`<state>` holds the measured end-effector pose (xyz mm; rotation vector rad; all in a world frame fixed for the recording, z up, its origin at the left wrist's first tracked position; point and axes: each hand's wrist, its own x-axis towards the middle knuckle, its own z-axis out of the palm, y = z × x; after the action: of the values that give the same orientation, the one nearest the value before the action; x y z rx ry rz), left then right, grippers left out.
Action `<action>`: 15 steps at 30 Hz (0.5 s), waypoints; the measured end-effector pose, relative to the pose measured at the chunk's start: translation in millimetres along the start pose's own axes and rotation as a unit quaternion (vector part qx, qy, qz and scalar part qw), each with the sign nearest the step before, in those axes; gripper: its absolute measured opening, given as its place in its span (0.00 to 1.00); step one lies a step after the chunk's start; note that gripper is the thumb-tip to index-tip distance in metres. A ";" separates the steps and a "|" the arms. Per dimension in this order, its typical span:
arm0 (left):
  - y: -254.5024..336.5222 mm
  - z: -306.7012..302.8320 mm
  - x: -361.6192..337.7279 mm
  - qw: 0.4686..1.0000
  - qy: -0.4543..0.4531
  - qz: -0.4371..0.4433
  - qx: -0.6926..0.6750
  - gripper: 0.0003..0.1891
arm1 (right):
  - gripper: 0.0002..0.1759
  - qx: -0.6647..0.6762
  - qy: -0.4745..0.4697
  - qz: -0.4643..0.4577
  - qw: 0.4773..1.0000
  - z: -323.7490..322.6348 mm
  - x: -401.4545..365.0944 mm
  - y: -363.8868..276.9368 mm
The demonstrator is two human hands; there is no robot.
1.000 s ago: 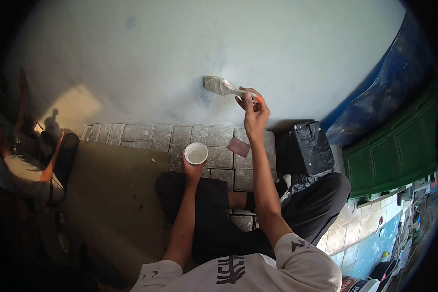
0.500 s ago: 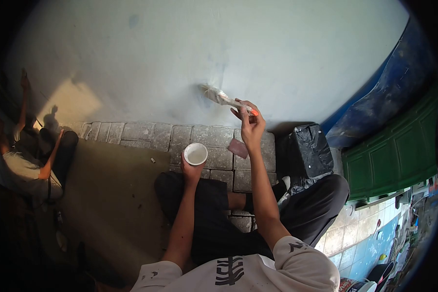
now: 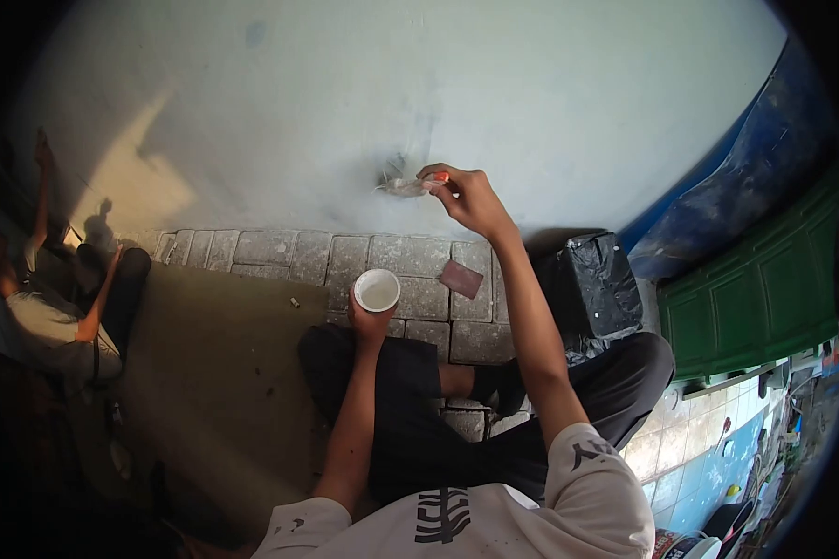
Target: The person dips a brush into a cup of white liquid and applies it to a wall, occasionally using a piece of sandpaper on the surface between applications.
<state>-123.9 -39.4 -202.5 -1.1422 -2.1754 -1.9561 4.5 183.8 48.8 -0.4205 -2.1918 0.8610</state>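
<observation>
My right hand point(image 3: 461, 197) is closed around the handle of a paintbrush point(image 3: 406, 187), whose orange handle end shows above the fingers. Its bristles are against the low part of the pale wall point(image 3: 298, 112), beside a dark, smudged patch. Wrapped round a small white cup point(image 3: 378, 291), my left hand point(image 3: 370, 321) keeps it upright above my knee. Pale liquid, perhaps paint, shows inside the cup. On the paving between the cup and my right forearm lies a flat reddish-brown piece point(image 3: 460, 279), like sandpaper.
Grey paving blocks point(image 3: 266, 249) run along the wall's foot, with a brown mat point(image 3: 224, 363) to the left. A black plastic-wrapped box point(image 3: 598, 284) and a green panel point(image 3: 750, 289) stand at right. Another person point(image 3: 61, 321) sits at far left, one arm raised to the wall.
My right hand has moved slightly up and left, its wrist turning so the brush lies flatter, with bristles lower on the wall. The left hand and cup have barely moved.
</observation>
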 end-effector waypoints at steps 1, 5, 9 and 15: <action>0.0 0.5 1.6 1.000 -0.003 -0.005 -0.006 0.39 | 0.12 -0.009 -0.005 -0.020 1.000 -1.4 8.6 6.8; 10.1 -0.9 5.9 1.000 -0.002 0.004 -0.018 0.39 | 0.11 0.000 0.026 -0.037 0.999 -6.5 6.3 -4.1; 7.4 -0.7 5.0 1.000 -0.013 0.012 -0.008 0.39 | 0.11 -0.004 -0.060 -0.002 0.998 -5.3 1.1 2.8; 9.2 -1.1 5.0 1.000 -0.002 0.024 -0.008 0.39 | 0.11 0.012 0.055 -0.058 0.997 7.6 -2.4 10.0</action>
<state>-123.4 -38.2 -192.1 -1.1901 -2.1173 -1.9573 0.9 186.3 36.7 -0.3183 -2.0816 0.7816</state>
